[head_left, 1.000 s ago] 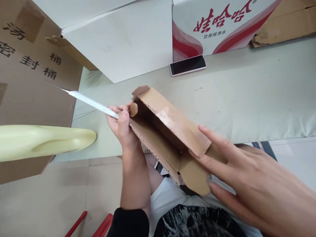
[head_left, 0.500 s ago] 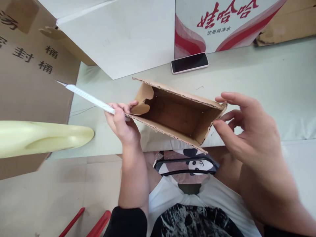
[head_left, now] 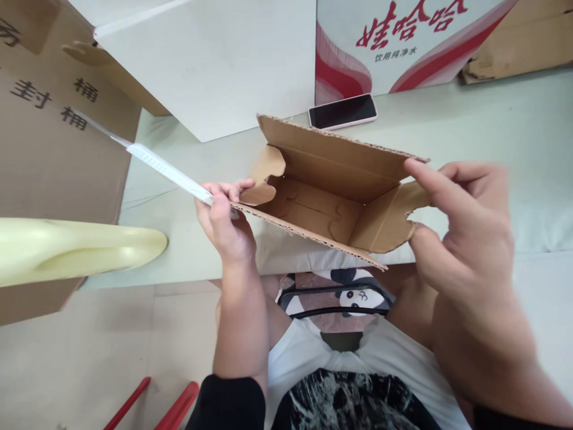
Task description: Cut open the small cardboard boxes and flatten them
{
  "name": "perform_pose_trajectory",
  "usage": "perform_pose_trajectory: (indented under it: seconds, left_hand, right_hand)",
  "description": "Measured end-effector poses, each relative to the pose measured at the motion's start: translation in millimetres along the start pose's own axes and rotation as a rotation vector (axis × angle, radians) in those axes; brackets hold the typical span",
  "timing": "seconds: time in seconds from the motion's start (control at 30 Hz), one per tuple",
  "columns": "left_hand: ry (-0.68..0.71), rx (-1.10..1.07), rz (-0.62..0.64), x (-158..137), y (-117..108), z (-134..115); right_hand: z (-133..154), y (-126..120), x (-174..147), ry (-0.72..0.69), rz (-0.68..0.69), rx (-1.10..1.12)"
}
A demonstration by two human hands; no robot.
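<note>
A small open cardboard box is held up between my hands, tilted so that its inside shows. Its long far flap stands up, and the notched end flaps are turned outward. My left hand grips the box's left corner and also holds a white utility knife, whose thin blade sticks out to the upper left. At the other end, my right hand has its index finger on the far flap's corner and its thumb against the right end flap.
A phone lies behind the box on the pale covered surface. Large white and red-white cartons stand at the back. A brown carton and a pale yellow curved object are at left.
My right hand has spread the box's far flap and right end flap outward, so more of the inside shows. The left hand keeps its hold on the box and knife.
</note>
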State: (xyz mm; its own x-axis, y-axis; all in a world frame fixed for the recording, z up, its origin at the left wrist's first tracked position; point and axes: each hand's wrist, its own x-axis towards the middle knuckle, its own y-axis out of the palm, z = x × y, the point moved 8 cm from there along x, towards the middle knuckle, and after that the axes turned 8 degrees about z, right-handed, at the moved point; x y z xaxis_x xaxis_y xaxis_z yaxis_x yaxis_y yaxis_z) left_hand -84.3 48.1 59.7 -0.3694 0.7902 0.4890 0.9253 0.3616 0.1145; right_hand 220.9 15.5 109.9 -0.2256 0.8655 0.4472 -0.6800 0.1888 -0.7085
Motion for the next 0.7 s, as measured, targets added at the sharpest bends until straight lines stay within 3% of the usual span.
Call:
perform_pose_trajectory:
  seconds: [0.17,0.37,0.5,0.7]
  left_hand:
    - [0.018,-0.076,0.016,-1,0,0]
    - [0.033,-0.08,0.036,-2,3,1]
    - [0.064,-0.019,-0.014,-4,5,1]
    - [0.102,0.186,-0.065,-9,3,-1]
  right_hand:
    - [-15,16,2,0.013,-0.017,0.154]
    - [-22,48,6,0.09,0.159,0.152]
    - [-18,39,4,0.079,-0.017,0.218]
    - [-16,43,1,0.057,0.147,0.331]
